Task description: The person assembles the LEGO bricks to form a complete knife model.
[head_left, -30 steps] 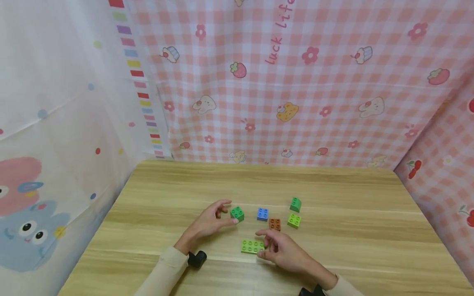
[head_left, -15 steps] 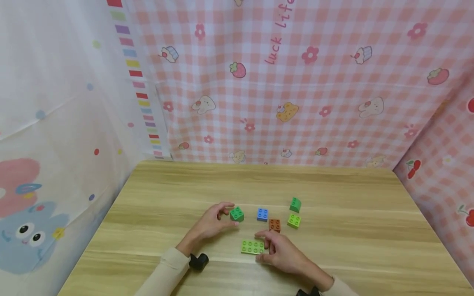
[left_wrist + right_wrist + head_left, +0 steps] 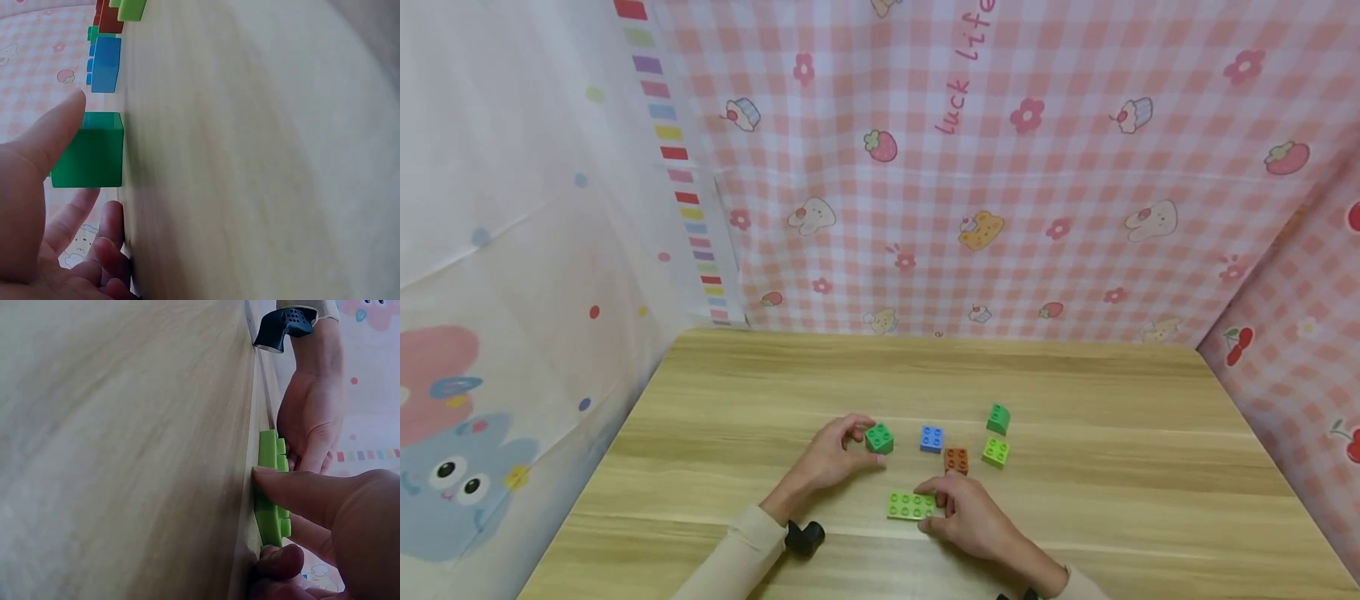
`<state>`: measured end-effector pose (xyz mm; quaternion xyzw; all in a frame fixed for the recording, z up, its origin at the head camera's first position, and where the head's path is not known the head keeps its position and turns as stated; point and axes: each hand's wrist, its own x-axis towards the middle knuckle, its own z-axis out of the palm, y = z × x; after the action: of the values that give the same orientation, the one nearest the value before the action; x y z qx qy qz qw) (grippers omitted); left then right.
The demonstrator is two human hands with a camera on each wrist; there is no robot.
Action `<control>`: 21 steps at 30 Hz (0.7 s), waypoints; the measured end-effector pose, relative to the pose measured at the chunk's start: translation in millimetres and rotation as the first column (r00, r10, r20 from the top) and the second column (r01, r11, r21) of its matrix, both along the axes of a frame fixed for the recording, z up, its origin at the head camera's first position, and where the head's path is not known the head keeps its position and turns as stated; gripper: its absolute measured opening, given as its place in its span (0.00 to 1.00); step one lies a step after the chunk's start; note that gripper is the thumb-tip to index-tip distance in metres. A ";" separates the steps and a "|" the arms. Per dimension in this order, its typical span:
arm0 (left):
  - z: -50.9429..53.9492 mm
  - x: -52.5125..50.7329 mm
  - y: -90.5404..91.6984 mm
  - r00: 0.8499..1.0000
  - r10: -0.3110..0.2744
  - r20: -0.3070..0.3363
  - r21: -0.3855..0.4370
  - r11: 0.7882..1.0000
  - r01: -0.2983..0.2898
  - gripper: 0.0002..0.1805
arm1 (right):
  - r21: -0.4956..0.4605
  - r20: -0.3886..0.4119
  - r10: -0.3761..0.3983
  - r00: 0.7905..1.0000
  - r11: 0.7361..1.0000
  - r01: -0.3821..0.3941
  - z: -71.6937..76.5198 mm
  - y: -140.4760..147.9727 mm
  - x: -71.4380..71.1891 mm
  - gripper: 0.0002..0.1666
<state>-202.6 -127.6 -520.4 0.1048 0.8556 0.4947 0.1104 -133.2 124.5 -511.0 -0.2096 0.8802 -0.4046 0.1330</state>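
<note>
My left hand (image 3: 829, 454) is around the left side of a dark green four-stud brick (image 3: 879, 438). Its thumb lies in front of the brick and its index finger behind; in the left wrist view the thumb (image 3: 59, 134) crosses the corner of the brick, and firm contact is not plain. My right hand (image 3: 967, 517) pinches the right end of a flat lime brick (image 3: 907, 506) with two rows of studs, thumb at the near side, index finger at the far side. The lime brick (image 3: 269, 519) lies on the table, partly hidden by the thumb in the right wrist view.
A blue brick (image 3: 932, 439), a brown brick (image 3: 956, 460), a small lime brick (image 3: 996, 452) and a curved green brick (image 3: 998, 418) lie beyond and right of the hands on the wooden table (image 3: 737, 383). Patterned cloths (image 3: 925, 192) hang behind and at both sides.
My right thumb and index finger have closed in on the lime brick's end. The left hand has shifted slightly toward me, its thumb moving off the green brick's near side. The bricks stay in place.
</note>
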 end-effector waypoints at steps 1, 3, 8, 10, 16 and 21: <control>-0.6 0.0 0.4 1.000 -0.002 -0.010 -0.001 1.000 0.002 0.30 | 0.003 -0.003 0.001 1.000 1.000 -0.001 -0.2 0.0 -0.1 0.23; -1.0 0.4 1.2 1.000 -0.003 -0.030 -0.005 1.000 0.003 0.29 | 0.007 -0.006 0.001 1.000 1.000 -0.001 -0.4 -0.1 -0.1 0.23; -1.6 1.7 3.0 0.998 0.002 -0.066 -0.027 1.000 -0.004 0.26 | 0.006 -0.010 0.002 1.000 1.000 -0.002 -0.4 0.1 0.5 0.23; -1.7 2.0 3.5 0.997 0.005 -0.072 -0.027 1.000 -0.007 0.24 | 0.007 -0.013 0.003 1.000 1.000 -0.003 -0.4 0.3 0.8 0.22; -2.7 1.9 3.6 0.996 0.004 -0.089 -0.037 0.999 -0.008 0.20 | 0.006 -0.018 -0.001 1.000 1.000 0.001 0.2 0.8 1.4 0.22; -1.0 4.4 2.8 0.997 0.000 -0.077 -0.037 0.999 -0.002 0.20 | -0.013 -0.037 -0.006 0.999 1.000 0.006 1.8 1.8 1.3 0.21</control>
<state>-198.2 -124.8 -521.4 0.1213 0.8684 0.4743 0.0790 -131.9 126.3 -509.1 -0.2152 0.8805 -0.4066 0.1142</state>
